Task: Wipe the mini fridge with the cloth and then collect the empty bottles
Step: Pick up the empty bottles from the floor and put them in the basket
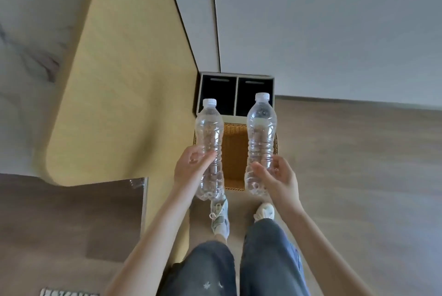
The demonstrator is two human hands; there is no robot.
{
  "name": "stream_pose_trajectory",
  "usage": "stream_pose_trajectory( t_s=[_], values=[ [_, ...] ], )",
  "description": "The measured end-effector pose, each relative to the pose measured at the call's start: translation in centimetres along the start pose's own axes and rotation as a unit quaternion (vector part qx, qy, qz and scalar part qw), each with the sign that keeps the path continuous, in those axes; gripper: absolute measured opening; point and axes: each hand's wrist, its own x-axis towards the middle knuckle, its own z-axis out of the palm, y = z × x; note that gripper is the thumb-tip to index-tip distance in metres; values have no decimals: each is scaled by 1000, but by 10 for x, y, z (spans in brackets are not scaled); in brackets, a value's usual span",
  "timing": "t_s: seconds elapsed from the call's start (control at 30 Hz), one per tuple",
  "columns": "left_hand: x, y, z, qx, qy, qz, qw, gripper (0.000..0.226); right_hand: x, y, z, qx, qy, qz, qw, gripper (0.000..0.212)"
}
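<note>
I hold two clear empty plastic bottles with white caps, both upright in front of me. My left hand (191, 166) grips the left bottle (210, 137) around its lower half. My right hand (277, 176) grips the right bottle (261, 133) the same way. Both bottles hang above a brown wicker basket (235, 152) on the floor just ahead of my feet. The mini fridge and the cloth are not in view.
A grey bin with two black compartments (235, 94) stands behind the basket against the white wall. A yellow-edged counter (114, 80) runs along the left, with a dark wooden surface (59, 224) at lower left. Wood floor extends to the right.
</note>
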Motion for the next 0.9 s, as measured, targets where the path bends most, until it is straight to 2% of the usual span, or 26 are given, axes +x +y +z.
stream_pose_trajectory(
  t_s=[0.13, 0.33, 0.43, 0.57, 0.7, 0.9],
  values=[
    [83, -55, 35, 7, -7, -29, 1000, 38, 76, 68, 14, -30, -13, 39, 999, 45],
    [206, -178, 95, 11, -6, -74, 997, 39, 200, 200, 35, -75, -27, 72, 994, 49],
    [262, -244, 119, 12, -15, -89, 996, 44, 253, 277, 48, -104, -33, 98, 989, 60],
    [323, -319, 143, 14, -24, -105, 994, 50, 307, 362, 68, -103, -28, 130, 986, 47],
    [372, -376, 153, 20, -32, -116, 993, 58, 356, 423, 84, -148, -46, 140, 978, 63],
    [419, -437, 157, 21, -27, -127, 991, 63, 405, 482, 105, -172, -54, 147, 973, 62]
  ],
)
